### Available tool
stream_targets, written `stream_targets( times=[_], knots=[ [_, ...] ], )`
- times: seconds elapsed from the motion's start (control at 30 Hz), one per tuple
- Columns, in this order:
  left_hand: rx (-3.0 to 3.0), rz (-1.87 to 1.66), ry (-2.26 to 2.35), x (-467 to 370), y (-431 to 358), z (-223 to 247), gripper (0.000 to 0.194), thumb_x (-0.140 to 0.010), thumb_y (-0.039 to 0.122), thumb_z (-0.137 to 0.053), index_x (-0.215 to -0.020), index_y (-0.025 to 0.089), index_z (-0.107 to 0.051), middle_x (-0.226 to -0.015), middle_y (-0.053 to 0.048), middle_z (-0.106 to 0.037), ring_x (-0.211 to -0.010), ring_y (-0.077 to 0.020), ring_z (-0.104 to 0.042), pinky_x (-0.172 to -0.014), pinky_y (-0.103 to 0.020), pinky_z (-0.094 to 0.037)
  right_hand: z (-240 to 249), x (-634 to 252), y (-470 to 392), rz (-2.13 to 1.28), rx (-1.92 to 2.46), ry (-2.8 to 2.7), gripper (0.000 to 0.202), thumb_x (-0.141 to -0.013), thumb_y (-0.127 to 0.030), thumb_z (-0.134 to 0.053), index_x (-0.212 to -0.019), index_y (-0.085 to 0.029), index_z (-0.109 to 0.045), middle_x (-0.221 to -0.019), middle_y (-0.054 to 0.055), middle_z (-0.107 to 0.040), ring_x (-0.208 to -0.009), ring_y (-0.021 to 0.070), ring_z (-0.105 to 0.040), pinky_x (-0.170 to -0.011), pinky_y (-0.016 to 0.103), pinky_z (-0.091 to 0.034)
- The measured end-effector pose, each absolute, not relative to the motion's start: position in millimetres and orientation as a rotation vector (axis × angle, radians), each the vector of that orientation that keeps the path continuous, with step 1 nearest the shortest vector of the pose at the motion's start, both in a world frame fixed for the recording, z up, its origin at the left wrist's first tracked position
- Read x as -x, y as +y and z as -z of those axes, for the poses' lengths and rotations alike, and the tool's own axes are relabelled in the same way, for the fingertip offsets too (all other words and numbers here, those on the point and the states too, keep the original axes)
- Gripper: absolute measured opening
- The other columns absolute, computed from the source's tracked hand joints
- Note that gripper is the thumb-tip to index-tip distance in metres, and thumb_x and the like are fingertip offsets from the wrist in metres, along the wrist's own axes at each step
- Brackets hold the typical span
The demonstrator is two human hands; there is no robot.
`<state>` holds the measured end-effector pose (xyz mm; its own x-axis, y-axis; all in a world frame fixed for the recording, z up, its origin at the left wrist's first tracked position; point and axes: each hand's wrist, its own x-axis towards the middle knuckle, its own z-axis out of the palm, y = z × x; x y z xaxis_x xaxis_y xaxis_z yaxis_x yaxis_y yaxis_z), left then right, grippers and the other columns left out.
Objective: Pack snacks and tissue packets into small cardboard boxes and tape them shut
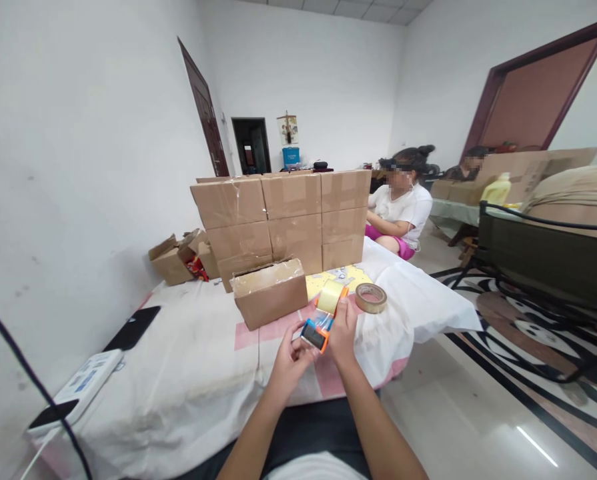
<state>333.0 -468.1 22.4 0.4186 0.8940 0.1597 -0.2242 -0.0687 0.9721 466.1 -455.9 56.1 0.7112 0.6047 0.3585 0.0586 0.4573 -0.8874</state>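
A tape dispenser (323,321), orange and blue with a dark roller and a yellowish roll of tape (331,297), is held between both hands over the table's near edge. My right hand (344,330) grips its orange side. At its lower blue end, the fingers of my left hand (293,353) are closed on the edge near the roller. To the right lies a loose roll of brown tape (371,298) on the cloth. Just beyond my hands stands a cardboard box (272,293) with its top edges raised and clear tape along them.
Stacked cardboard boxes (293,217) form a wall across the table's far side. Opened cartons (171,260) lie at the left wall. A power strip (85,387) and a black phone-like slab (133,327) rest at left. A co-worker (403,200) in white sits beyond the boxes.
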Motion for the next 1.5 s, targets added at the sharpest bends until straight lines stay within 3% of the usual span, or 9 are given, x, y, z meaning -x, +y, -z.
stream_targets(
  times=[0.23,0.67,0.8,1.17,1.33,1.5],
  knots=[
    [-1.349,-1.043,0.689,-334.9,-465.9,-17.5,0.077,-0.074,0.045,-0.080,-0.136,0.017,-0.044,-0.069,0.003,-0.060,-0.064,-0.0137,-0.054,-0.065,-0.025,-0.039,-56.7,-465.3,-456.0,-0.419,1.064,-0.660,0.042,-0.093,-0.059,-0.044,-0.079,-0.021,-0.053,-0.070,-0.002,-0.053,-0.066,0.0151,-0.050,-0.063,0.028,-0.040],
    [-1.323,-1.050,0.692,-338.6,-464.8,-14.2,0.079,-0.073,0.043,-0.081,-0.139,0.016,-0.046,-0.072,0.001,-0.068,-0.070,-0.0160,-0.063,-0.071,-0.027,-0.046,-52.1,-470.2,-454.0,-0.480,1.061,-0.596,0.043,-0.090,-0.060,-0.049,-0.080,-0.019,-0.057,-0.069,-0.002,-0.057,-0.068,0.0154,-0.052,-0.066,0.028,-0.042],
    [-1.305,-1.039,0.654,-337.3,-466.4,-17.1,0.071,-0.080,0.045,-0.075,-0.139,0.018,-0.048,-0.085,-0.005,-0.074,-0.081,-0.0192,-0.068,-0.081,-0.031,-0.050,-47.8,-472.6,-450.1,-0.510,1.010,-0.560,0.044,-0.087,-0.061,-0.053,-0.090,-0.018,-0.061,-0.081,0.001,-0.063,-0.076,0.0171,-0.058,-0.072,0.029,-0.045],
    [-1.353,-1.055,0.672,-336.0,-467.6,-17.1,0.075,-0.082,0.048,-0.073,-0.144,0.017,-0.043,-0.077,-0.004,-0.074,-0.079,-0.0203,-0.070,-0.079,-0.030,-0.051,-48.4,-470.6,-450.1,-0.587,1.047,-0.455,0.051,-0.083,-0.062,-0.057,-0.104,-0.016,-0.063,-0.092,0.004,-0.067,-0.086,0.0186,-0.062,-0.075,0.028,-0.048],
    [-1.350,-1.070,0.694,-335.2,-463.5,-12.7,0.066,-0.087,0.053,-0.065,-0.140,0.017,-0.049,-0.075,-0.004,-0.074,-0.060,-0.0158,-0.062,-0.072,-0.030,-0.051,-41.2,-472.0,-445.4,-0.599,1.051,-0.399,0.053,-0.081,-0.062,-0.060,-0.108,-0.017,-0.064,-0.103,0.005,-0.067,-0.091,0.0196,-0.062,-0.078,0.029,-0.050],
    [-1.342,-1.047,0.662,-332.6,-462.3,-13.7,0.065,-0.086,0.054,-0.067,-0.137,0.017,-0.052,-0.071,-0.004,-0.072,-0.047,-0.0101,-0.046,-0.063,-0.026,-0.047,-41.2,-470.3,-444.9,-0.645,0.992,-0.424,0.044,-0.082,-0.060,-0.058,-0.093,-0.018,-0.062,-0.081,0.001,-0.065,-0.073,0.0178,-0.061,-0.064,0.028,-0.049]
  ],
)
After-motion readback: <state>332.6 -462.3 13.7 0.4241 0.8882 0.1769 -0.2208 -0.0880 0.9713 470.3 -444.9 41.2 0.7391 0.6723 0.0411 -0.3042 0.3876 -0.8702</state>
